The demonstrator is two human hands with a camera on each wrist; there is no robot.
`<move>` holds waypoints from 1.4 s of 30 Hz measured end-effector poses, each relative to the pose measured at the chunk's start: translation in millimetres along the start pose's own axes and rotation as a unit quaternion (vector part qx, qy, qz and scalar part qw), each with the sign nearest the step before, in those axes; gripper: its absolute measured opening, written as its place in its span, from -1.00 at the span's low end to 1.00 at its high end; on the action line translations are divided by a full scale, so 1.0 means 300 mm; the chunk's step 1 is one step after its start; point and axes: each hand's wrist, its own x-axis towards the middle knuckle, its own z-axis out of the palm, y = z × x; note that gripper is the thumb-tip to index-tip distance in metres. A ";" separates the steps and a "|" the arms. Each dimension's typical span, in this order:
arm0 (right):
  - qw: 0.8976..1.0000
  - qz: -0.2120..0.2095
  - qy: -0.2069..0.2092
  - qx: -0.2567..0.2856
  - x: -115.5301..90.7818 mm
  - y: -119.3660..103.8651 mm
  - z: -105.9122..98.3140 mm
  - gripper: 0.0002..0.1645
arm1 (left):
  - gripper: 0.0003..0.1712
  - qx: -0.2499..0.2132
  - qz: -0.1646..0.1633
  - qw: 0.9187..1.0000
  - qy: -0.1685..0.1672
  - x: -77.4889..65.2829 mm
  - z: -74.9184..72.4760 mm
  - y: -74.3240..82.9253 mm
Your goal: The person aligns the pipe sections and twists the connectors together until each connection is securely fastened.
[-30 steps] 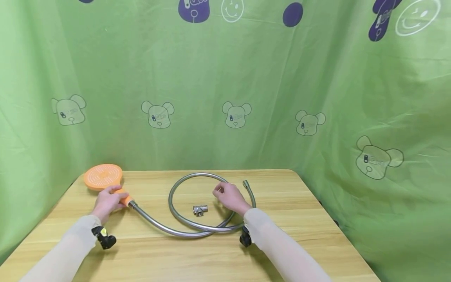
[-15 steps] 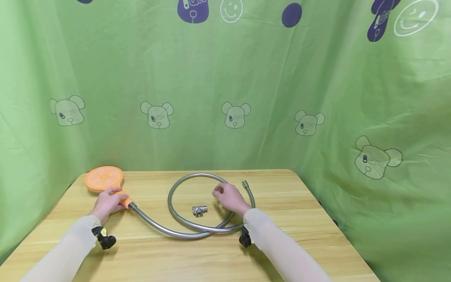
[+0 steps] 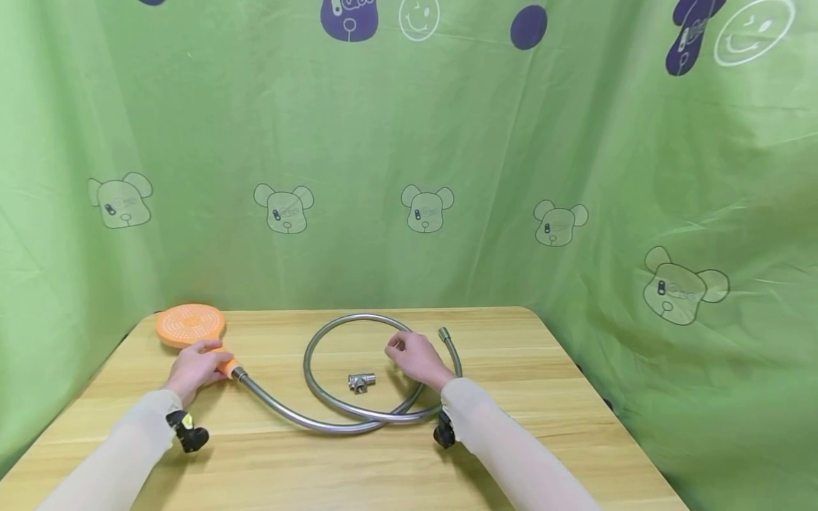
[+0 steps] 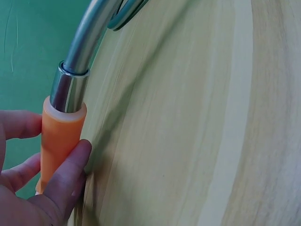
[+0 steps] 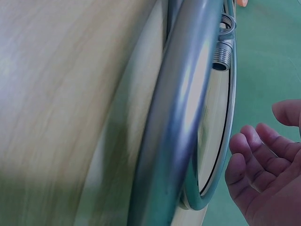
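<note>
With my left hand (image 3: pixel 194 370) I grip the handle of an orange shower head (image 3: pixel 190 325) at the table's far left. In the left wrist view, thumb and fingers lie around the lower handle (image 4: pixel 61 141), just below the metal hose nut (image 4: pixel 69 89). A silver shower hose (image 3: pixel 332 427) runs from it and loops across the table. Over the right part of that loop is my right hand (image 3: pixel 418 358), fingers loosely curled and holding nothing. Inside the loop lies a small threaded metal tee valve (image 3: pixel 361 382), also visible in the right wrist view.
The hose's free end (image 3: pixel 444 333) points away from me, just beyond my right hand. Under everything is a wooden table (image 3: pixel 307 475) with rounded far corners. A green patterned curtain (image 3: pixel 358 255) hangs close behind it and along the sides.
The shower head's disc has sunk slightly and shifted a little to the right, my left hand staying on the handle. My right hand has hardly moved.
</note>
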 end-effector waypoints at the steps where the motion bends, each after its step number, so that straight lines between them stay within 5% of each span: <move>1: 1.000 0.000 0.000 0.000 0.001 0.000 0.000 -0.77 | -0.24 0.000 -0.002 1.000 0.001 0.000 0.000 0.000; 21: 1.000 0.000 0.002 -0.005 0.010 0.016 -0.006 -0.78 | -0.26 0.065 0.029 0.997 0.012 -0.010 -0.013 0.002; 30: 1.000 0.000 0.012 -0.013 0.007 0.033 -0.030 -0.80 | -0.29 0.209 0.058 0.975 0.044 -0.024 -0.017 0.051; 42: 0.999 0.001 0.033 -0.028 -0.004 0.075 -0.078 -0.76 | -0.39 0.256 0.097 0.961 0.026 -0.046 0.031 0.131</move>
